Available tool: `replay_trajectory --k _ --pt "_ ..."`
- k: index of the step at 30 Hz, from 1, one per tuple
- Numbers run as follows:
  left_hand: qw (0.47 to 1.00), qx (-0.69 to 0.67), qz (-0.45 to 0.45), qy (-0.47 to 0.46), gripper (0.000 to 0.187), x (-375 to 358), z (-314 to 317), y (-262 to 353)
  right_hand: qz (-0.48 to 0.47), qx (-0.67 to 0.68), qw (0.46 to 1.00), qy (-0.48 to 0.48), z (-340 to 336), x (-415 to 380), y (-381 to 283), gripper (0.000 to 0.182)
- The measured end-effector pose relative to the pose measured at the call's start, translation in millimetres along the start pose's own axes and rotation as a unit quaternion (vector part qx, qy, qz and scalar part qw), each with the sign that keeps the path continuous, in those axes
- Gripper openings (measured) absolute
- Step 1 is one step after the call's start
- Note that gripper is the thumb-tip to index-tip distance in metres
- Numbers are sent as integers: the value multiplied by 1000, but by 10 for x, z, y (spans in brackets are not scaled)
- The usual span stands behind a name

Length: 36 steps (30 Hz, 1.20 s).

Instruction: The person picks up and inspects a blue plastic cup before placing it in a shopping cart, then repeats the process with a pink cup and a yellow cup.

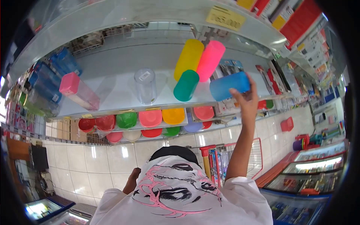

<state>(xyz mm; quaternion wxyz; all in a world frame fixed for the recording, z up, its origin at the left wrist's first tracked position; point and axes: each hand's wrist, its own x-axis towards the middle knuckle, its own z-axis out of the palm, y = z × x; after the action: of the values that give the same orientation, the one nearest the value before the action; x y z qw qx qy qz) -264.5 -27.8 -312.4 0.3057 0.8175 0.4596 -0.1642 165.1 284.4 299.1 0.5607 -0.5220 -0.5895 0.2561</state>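
Note:
My right hand [247, 94] is closed around the base end of a blue cup [227, 87], which lies tilted on its side at the shelf's front. Left of it stand a green cup [186, 85], a tall yellow cup [189, 59] and a tall pink cup [211, 60], close together. A clear cup [145, 86] is near the middle of the white shelf [116, 90]. Farther left is a clear container with a pink lid [79, 91]. My left hand [135, 174] is low beside my body, small and dark, its fingers not distinct.
Blue bottles [45, 77] line the left end of the shelf. Colored bowls [150, 117] fill the shelf below. A cart with a red frame [261, 157] stands by my right arm. Glass-topped freezers [311, 176] are at the lower right.

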Motion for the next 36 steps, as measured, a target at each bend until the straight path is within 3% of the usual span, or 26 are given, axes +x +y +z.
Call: replay_trajectory --k 1,2,3,4,5,6,8,9,11,13,16,17,20,22,24,28,31,34,36 --pt "989 -110 -76 60 12 29 -55 -33 15 92 995 30 -107 -68 -62 80" --pt "958 -215 -150 118 15 241 -180 -105 20 88 995 47 -208 -142 -77 80" --pt "872 -403 -154 231 19 274 -230 -123 32 211 977 23 -312 -217 -87 81" --pt "880 -395 -143 221 19 445 -39 -275 39 331 943 -1 -410 -295 -103 82" --pt "880 -401 -155 204 21 380 -347 -203 44 326 944 -13 -426 -389 -136 93" --pt "878 -407 -169 187 23 240 -1176 10 45 322 946 1 -430 -478 -96 93" --pt "870 -427 -112 222 26 383 -1885 197 104 474 873 -54 -380 -671 96 93" --pt "798 -559 -99 202 30 389 -2411 430 108 476 872 -45 -310 -777 185 93" --pt "812 -564 -1 152 33 428 -3249 693 162 566 808 -4 -149 -978 327 94" --pt "783 -605 85 117 37 190 -4277 1311 195 585 787 -7 -62 -1131 389 93" --pt "728 -652 211 26 44 -68 -5136 1965 225 593 773 -8 2 -1278 397 92" --pt "705 -666 246 -1 47 -118 -5275 2131 231 576 784 -8 5 -1309 381 92" --pt "710 -629 316 11 52 -190 -5468 2560 231 536 812 -4 4 -1372 308 91" --pt "718 -619 318 16 61 -119 -5431 2647 227 510 830 3 -7 -1404 278 91" --pt "658 -692 292 -53 68 -66 -5407 2686 226 512 828 22 -29 -1436 270 91" --pt "639 -719 259 -85 70 -105 -5337 2688 226 480 847 18 -64 -1527 270 90" --pt "673 -681 286 -32 70 -137 -5285 2706 236 411 881 2 -63 -1576 240 91" --pt "725 -650 227 -9 73 -109 -5229 2692 231 354 906 -12 -86 -1662 277 86" --pt "811 -504 260 145 78 -92 -5079 2672 214 186 958 -42 -175 -1763 310 79"
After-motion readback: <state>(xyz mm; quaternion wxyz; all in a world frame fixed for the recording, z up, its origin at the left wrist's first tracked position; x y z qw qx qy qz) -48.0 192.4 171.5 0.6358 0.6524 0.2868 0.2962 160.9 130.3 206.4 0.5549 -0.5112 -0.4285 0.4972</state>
